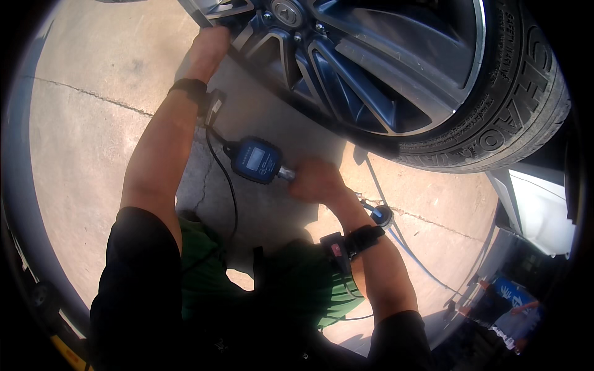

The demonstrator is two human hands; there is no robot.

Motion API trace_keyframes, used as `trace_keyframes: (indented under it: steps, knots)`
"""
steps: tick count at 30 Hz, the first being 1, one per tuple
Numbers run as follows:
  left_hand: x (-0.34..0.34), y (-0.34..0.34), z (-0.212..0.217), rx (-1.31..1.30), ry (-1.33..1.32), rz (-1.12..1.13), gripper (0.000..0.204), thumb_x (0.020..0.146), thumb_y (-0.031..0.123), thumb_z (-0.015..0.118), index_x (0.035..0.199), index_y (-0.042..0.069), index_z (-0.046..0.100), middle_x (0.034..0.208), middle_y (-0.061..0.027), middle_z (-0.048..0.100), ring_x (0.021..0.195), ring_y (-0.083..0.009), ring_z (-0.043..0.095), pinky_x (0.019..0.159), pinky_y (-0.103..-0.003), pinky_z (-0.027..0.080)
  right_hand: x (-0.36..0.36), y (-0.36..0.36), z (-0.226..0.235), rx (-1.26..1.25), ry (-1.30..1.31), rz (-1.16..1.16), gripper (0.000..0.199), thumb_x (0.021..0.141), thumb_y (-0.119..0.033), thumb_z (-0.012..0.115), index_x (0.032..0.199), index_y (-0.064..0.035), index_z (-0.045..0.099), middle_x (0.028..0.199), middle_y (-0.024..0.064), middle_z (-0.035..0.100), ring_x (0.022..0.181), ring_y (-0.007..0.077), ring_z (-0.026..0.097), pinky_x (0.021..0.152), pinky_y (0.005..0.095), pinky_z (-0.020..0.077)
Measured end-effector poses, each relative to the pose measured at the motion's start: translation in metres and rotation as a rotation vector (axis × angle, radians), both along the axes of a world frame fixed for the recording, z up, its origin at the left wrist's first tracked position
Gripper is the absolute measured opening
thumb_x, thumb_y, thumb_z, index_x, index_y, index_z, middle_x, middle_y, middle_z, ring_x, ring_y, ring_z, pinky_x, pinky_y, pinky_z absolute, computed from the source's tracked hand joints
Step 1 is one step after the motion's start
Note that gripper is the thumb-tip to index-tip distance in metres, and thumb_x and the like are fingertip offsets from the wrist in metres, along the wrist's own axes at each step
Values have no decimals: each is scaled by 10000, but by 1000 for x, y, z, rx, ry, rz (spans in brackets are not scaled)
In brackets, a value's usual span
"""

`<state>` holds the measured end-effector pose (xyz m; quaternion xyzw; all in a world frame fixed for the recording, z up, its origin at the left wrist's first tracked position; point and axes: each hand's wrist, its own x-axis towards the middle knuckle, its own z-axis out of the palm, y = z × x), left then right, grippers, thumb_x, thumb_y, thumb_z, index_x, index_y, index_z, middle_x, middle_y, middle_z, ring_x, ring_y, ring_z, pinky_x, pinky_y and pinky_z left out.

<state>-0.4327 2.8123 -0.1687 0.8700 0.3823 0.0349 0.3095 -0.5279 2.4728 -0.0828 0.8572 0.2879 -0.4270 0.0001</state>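
Note:
My right hand (317, 180) is closed round the grip end of a digital tire inflator gauge (257, 159). The gauge has a dark blue body, a small grey screen and a silver metal neck beside my fingers. A dark hose end leaves its far-left corner toward my left forearm. Up at the left edge of the car wheel (382, 74), my left hand (209, 49) is closed against the tire and rim. Its fingertips are hidden, so what they hold cannot be made out. The wheel has grey and dark spokes and a black tire (495, 133).
A blue hose (413, 255) runs over the cracked concrete floor (93, 136) at the right, near a round black fitting (382, 215). A white car panel (538, 207) stands beyond the tire. Wrist straps with small devices sit on both forearms, and a thin black cable hangs between my arms.

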Motion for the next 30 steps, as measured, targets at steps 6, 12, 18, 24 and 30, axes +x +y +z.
trace_keyframes:
  steps: [6,12,18,24,30]
  knots:
    - [2,7,-4,57,21,-18,438,964,266,350,1097,-1,670,1142,-253,662,1085,-434,617,909,-488,493,0,2,1,-22,17,-3,331,762,-224,567,965,-25,735,1025,215,715,1020,371,682,913,438,527]
    - [0,3,3,-5,43,-29,491,960,322,343,1127,6,679,1217,-233,650,1153,-435,591,971,-491,474,0,1,0,-15,22,-14,329,770,-219,566,979,-24,730,1028,217,714,1014,373,684,915,440,527]
    - [1,7,-4,115,38,-77,435,962,253,357,1068,-21,679,1116,-258,668,1065,-437,626,894,-486,499,-2,1,1,8,-9,-20,334,775,-214,564,1000,-24,722,1027,214,715,1016,369,684,910,444,529]
    - [4,5,-9,148,-8,-63,365,952,182,397,1017,-43,676,1019,-286,682,975,-436,660,821,-490,520,-5,-8,-11,119,-46,-42,413,785,-205,554,1153,-58,672,1090,197,707,1072,355,667,938,440,512]
    - [4,12,-13,61,25,-8,430,962,263,375,1080,-20,676,1129,-259,663,1079,-434,618,909,-487,492,-5,-5,-12,129,-25,-64,447,781,-200,582,1210,-111,669,1149,161,693,1102,340,651,966,441,501]
